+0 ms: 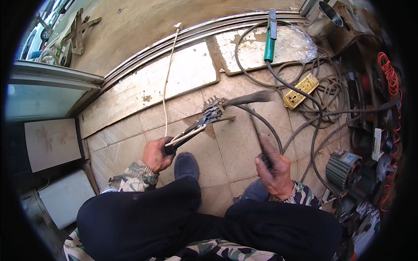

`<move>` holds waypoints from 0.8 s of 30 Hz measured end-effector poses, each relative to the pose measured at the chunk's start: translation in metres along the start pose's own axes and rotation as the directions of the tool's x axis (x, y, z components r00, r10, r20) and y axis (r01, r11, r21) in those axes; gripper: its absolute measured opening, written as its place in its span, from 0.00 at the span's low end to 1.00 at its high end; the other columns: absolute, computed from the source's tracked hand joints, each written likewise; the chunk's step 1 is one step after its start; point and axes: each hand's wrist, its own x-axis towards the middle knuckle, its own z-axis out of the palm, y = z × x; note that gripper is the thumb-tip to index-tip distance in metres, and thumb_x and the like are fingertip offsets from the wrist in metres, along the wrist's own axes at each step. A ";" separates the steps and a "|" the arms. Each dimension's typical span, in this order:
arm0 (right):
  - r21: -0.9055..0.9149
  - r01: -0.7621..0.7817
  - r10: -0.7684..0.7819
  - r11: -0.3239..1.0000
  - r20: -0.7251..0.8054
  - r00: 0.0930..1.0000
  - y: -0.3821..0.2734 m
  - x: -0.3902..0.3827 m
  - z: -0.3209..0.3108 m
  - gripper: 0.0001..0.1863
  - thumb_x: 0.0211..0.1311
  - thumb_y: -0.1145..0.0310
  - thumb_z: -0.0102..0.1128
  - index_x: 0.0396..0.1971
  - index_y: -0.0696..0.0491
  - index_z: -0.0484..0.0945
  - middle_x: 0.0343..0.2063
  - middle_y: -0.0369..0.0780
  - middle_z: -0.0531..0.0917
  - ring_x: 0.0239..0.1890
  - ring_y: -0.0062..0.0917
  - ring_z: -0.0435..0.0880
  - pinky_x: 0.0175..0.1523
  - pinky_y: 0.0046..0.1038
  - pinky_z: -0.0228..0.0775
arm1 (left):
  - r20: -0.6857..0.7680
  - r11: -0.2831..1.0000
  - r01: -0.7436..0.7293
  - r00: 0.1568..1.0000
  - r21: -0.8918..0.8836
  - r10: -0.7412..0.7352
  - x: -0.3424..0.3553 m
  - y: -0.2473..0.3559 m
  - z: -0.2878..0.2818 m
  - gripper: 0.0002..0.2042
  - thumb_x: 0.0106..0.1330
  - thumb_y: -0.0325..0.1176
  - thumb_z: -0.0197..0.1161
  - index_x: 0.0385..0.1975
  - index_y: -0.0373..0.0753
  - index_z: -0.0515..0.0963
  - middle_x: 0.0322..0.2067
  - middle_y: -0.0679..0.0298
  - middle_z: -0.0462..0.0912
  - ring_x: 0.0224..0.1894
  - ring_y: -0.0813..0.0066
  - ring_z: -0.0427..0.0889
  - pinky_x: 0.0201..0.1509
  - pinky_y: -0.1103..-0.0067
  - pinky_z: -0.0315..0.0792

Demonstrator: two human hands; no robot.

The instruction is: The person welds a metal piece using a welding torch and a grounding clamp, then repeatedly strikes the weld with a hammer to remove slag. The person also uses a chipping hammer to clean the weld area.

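My left hand (pixel 157 154) is closed around the dark handles of a pair of pliers (pixel 191 129), which point up and to the right. At their far end is a dark, toothed metal piece (pixel 213 108), held off the tiles. My right hand (pixel 275 170) grips a hammer (pixel 260 135) by its slim shaft. The hammer's long dark head (pixel 249 98), smeared by motion, is just right of the metal piece; I cannot tell whether they touch.
Past the hammer lies a green-handled welding electrode holder (pixel 270 48) with a thick black cable. A yellow power strip (pixel 301 91) rests on coiled cables. An electric motor (pixel 343 169) stands at right. A white cord (pixel 167 82) crosses the pale slab (pixel 187 65). My shoes (pixel 186 166) are on the tiles.
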 end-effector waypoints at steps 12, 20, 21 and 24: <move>0.038 0.019 -0.020 0.999 0.026 0.999 0.007 0.002 0.012 0.34 0.63 0.83 0.61 0.71 0.58 0.68 0.27 0.45 0.80 0.24 0.27 0.78 0.35 0.28 0.73 | -0.038 1.000 0.009 0.999 -0.003 -0.010 -0.003 0.000 0.001 0.16 0.53 0.27 0.69 0.43 0.37 0.85 0.33 0.46 0.86 0.35 0.44 0.86 0.40 0.64 0.80; 0.187 -0.202 0.181 0.961 0.122 0.976 0.006 -0.005 0.012 0.32 0.67 0.80 0.60 0.71 0.61 0.68 0.26 0.38 0.80 0.23 0.17 0.75 0.30 0.22 0.69 | -0.031 1.000 -0.001 1.000 0.019 0.002 -0.002 -0.002 0.004 0.14 0.56 0.28 0.70 0.43 0.35 0.84 0.33 0.46 0.87 0.35 0.48 0.88 0.40 0.66 0.81; 0.211 -0.219 0.199 0.953 0.112 0.974 0.007 -0.005 0.009 0.31 0.67 0.80 0.60 0.71 0.61 0.67 0.26 0.37 0.80 0.22 0.16 0.75 0.29 0.22 0.69 | -0.036 1.000 -0.012 0.999 0.027 0.013 -0.003 -0.003 0.003 0.13 0.58 0.28 0.70 0.43 0.33 0.84 0.32 0.46 0.87 0.34 0.49 0.89 0.40 0.67 0.81; 0.411 -0.316 0.327 0.855 0.046 0.944 0.000 -0.006 0.005 0.31 0.70 0.78 0.58 0.72 0.61 0.66 0.24 0.36 0.80 0.21 0.14 0.75 0.28 0.20 0.69 | -0.043 1.000 -0.008 0.999 0.019 0.009 -0.007 0.004 0.001 0.13 0.58 0.28 0.70 0.42 0.33 0.84 0.32 0.47 0.87 0.34 0.50 0.89 0.40 0.68 0.81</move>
